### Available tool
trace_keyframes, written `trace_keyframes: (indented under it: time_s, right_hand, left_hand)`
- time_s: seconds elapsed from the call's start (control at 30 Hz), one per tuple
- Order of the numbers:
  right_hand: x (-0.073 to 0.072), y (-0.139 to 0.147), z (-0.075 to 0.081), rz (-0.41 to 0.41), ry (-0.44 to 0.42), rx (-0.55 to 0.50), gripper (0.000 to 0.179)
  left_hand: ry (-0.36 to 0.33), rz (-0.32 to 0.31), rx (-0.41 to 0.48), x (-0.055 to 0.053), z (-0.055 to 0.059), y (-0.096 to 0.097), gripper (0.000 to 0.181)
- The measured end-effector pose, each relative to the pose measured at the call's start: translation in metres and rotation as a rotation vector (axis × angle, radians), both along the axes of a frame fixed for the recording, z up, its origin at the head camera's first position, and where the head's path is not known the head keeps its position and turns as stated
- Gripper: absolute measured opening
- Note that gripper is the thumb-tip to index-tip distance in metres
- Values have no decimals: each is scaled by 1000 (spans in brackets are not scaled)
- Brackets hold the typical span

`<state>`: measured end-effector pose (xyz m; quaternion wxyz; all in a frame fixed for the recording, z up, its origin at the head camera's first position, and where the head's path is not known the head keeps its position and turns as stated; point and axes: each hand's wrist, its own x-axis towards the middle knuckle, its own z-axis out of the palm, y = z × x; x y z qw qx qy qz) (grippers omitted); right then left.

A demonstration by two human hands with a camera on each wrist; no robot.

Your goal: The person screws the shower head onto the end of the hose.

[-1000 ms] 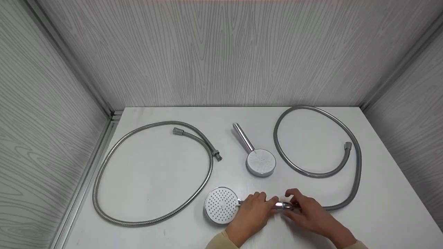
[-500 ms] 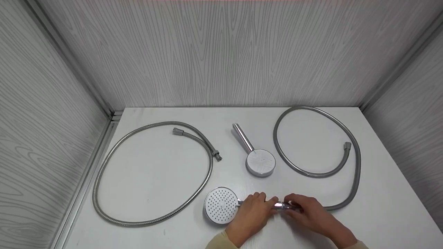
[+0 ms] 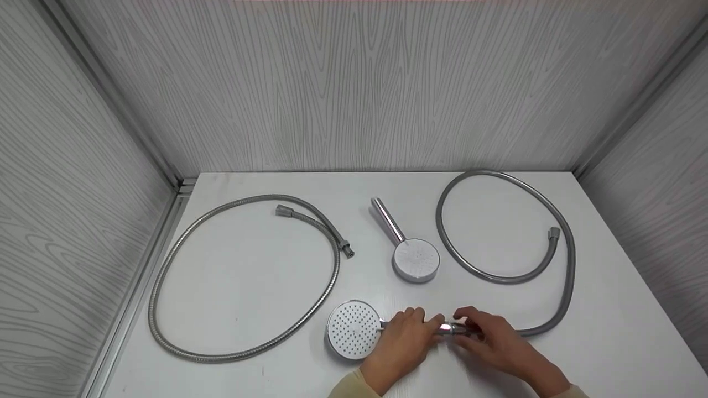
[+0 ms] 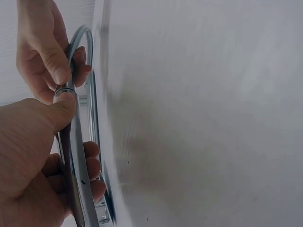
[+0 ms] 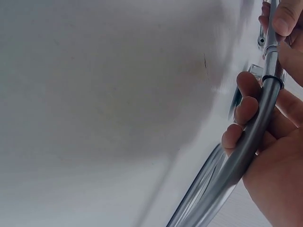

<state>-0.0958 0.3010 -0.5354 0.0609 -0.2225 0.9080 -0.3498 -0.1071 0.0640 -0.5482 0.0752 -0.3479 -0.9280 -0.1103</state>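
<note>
In the head view a shower head (image 3: 354,330) lies face up near the front edge, its round face dotted with holes. My left hand (image 3: 404,340) grips its chrome handle (image 4: 81,165), fingers beneath and thumb along it. At the handle's end my right hand (image 3: 492,341) holds the end of a smooth grey shower hose (image 5: 253,132), fingers curled under it. The hose's metal connector (image 5: 271,64) meets the handle end in line; how far it is screwed on cannot be told. The index finger of the right hand is raised off the connector in the head view.
A second shower head (image 3: 416,260) with a chrome handle lies behind the hands. To the left, a ribbed metal hose (image 3: 160,276) lies in a loop on the white table (image 3: 249,287). The grey hose's free end (image 3: 553,234) rests at the right. Wood-grain panels (image 3: 354,83) enclose the table.
The right hand's raised index finger came down onto the connector half a second ago and is lifted again now. The left hand and the shower head stay in place.
</note>
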Motion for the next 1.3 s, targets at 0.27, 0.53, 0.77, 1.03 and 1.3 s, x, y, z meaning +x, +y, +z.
trace_keyframes:
  time_s: [0.27, 0.53, 0.77, 1.03, 1.3]
  right_hand:
    - [-1, 0, -1, -26, -14, 35, 25]
    - [1, 3, 0, 5, -6, 29, 22]
    - [1, 3, 0, 23, 11, 21, 24]
    - [2, 1, 0, 20, 37, -3, 25]
    - [0, 0, 0, -9, -41, 8, 26]
  left_hand:
    - [21, 2, 8, 0, 1, 0, 29]
    - [64, 6, 24, 1, 0, -1, 28]
    - [0, -1, -18, 1, 1, -1, 31]
    - [10, -1, -5, 0, -1, 0, 35]
    - [2, -1, -12, 0, 0, -1, 35]
